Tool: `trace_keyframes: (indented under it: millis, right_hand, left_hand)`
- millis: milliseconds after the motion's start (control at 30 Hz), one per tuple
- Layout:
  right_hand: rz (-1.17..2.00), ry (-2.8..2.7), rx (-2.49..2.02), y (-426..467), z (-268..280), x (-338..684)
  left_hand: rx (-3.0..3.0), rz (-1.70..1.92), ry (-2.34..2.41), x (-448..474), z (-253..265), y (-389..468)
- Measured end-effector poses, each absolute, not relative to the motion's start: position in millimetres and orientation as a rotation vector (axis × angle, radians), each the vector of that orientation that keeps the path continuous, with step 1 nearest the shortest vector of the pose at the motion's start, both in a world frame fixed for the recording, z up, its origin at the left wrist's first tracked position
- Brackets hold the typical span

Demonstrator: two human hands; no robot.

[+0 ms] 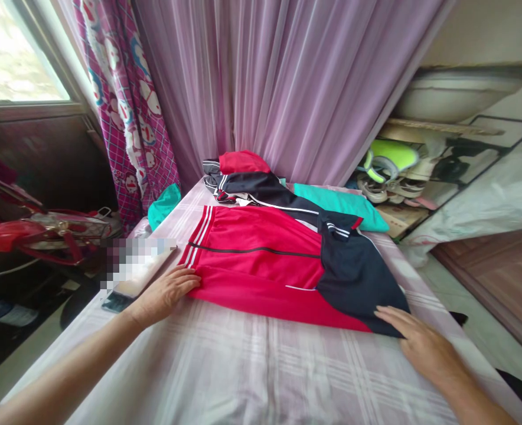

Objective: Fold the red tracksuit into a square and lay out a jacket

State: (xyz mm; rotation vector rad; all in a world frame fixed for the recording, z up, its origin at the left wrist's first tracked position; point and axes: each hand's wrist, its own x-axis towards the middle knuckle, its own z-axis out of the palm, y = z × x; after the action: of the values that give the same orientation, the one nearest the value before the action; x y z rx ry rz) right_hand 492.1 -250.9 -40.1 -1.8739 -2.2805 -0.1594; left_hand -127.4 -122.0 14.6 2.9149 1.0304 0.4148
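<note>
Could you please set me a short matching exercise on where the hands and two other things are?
1. left hand
2. right hand
3. patterned curtain
4. shoes

A. on the dark part of the jacket
B. on the right, beyond the bed
C. by the jacket's striped hem
D. hanging beside the window

Pairs: 1-C, 2-A, 3-D, 4-B

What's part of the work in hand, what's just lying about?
In hand:
red-and-dark garment
left hand, at its striped edge
right hand, at its dark corner

Lying about:
teal cloth, far end
shoes, on the right
dark-and-red bundle behind, perhaps joined
</note>
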Motion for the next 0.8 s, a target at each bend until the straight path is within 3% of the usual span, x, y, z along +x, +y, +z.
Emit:
trace_keyframes:
  millis: [200, 367, 667, 800]
  right_hand:
    - [0.014, -2.412, -1.856, -245.9, -20.8, 483.1]
    - [-0.005, -2.303, -1.771, -208.4, -0.9, 411.2]
    - [-0.225, -2.192, -1.977, -184.8, -50.5, 363.4]
    - [-0.209, -2.212, -2.019, -185.8, -52.6, 371.2]
  left_hand:
    - [2.722, 0.318, 1.141, -124.0, 20.5, -129.7]
    - [2.645, 0.342, 1.352, -90.9, 26.8, -133.9]
    - [2.498, 0.739, 1.655, -73.3, -1.2, -130.3]
    - [2.563, 0.670, 1.746, -67.4, -12.1, -122.7]
